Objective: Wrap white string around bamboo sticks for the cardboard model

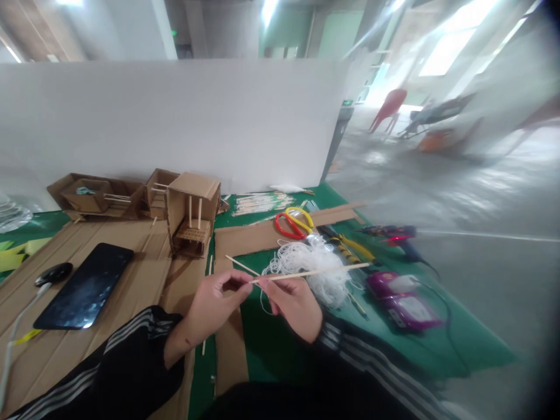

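A thin wooden stick [326, 270] slants to the right, held out over the table at chest level. My left hand [219, 303] pinches its near end between thumb and fingertips. Close beside it, my right hand [295, 304] grips the same stick with the thumb on top. A second thin stick [240, 265] runs up and left from the fingers; whether a hand also holds it, I cannot tell. Behind my right hand lies a loose heap of white string [326, 286], with one strand hanging near the fingers.
Cardboard box models [195, 189] stand behind to the left. A phone [85, 286] and a black mouse [53, 274] lie on cardboard. Red-and-yellow-handled scissors [291, 224], pliers [356, 248], a glue gun [394, 233], a purple power strip [405, 300] and bundled sticks [262, 202] occupy the green table.
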Demonstrator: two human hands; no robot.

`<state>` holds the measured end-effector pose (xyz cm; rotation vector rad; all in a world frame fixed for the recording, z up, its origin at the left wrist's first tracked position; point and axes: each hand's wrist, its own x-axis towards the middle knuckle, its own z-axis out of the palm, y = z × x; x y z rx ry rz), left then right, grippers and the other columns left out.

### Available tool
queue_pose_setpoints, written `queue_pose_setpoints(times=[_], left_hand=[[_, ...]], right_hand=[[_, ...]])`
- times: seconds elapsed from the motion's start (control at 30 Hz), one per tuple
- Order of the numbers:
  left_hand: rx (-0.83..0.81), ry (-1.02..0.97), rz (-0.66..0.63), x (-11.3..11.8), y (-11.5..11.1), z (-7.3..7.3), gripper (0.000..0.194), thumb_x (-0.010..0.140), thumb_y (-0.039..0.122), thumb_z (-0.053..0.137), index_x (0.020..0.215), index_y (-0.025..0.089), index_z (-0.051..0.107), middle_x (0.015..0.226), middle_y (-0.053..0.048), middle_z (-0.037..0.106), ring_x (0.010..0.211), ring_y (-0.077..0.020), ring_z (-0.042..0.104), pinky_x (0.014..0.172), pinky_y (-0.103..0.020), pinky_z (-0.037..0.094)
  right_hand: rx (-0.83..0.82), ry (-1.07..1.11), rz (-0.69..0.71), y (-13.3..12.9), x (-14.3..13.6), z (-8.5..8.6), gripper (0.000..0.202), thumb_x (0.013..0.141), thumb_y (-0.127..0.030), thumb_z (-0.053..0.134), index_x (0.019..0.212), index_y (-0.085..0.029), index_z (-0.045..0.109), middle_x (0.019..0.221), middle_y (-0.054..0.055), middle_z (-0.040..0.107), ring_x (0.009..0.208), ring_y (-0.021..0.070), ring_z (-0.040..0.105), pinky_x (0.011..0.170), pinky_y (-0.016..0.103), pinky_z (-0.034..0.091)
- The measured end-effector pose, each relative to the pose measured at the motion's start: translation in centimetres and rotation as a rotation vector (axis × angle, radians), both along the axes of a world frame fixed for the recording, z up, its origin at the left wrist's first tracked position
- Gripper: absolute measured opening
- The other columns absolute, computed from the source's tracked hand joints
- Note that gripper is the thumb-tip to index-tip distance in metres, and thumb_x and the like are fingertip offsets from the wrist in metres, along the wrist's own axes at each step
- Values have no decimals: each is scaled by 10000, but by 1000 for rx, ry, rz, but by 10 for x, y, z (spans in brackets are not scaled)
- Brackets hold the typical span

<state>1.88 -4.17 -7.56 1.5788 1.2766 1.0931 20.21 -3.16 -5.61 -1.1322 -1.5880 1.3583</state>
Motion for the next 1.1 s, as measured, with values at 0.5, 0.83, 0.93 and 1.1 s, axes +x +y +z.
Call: queue_pose_setpoints(times=[0.5, 0.83, 0.93, 1.1], left_hand=[[426, 623, 63, -7, 1, 16, 139, 903, 246, 495, 884, 201, 625, 862, -18, 672, 804, -157, 615, 730, -264, 456], [427, 596, 53, -10, -2, 18, 166, 937, 257, 454, 946, 202, 610, 935, -26, 669, 884, -158, 615, 779, -253, 455], [341, 544, 63, -12, -3, 20, 170, 936, 286, 460, 962, 221, 615, 952, -14, 682, 893, -160, 626, 761, -247, 461], [279, 508, 60, -12, -1, 22, 192, 932, 319, 457, 962, 229, 624, 958, -16, 692, 886, -178, 637, 757, -267, 470]], right_hand=[[76, 157, -146, 5, 15, 4, 253, 842, -379, 611, 1006, -189, 584, 599, -47, 505, 449, 79, 454, 401, 199, 371], [193, 262, -347, 18, 54, 8, 195, 815, -353, 666, 881, -182, 599, 553, -43, 558, 405, 77, 506, 399, 199, 436], [212, 168, -402, 20, 72, 14, 228, 801, -401, 668, 839, -188, 597, 461, -53, 537, 381, 91, 495, 410, 211, 434], [267, -344, -193, 21, 100, 35, 255, 800, -453, 640, 833, -205, 690, 689, 32, 686, 566, 158, 616, 518, 256, 497]])
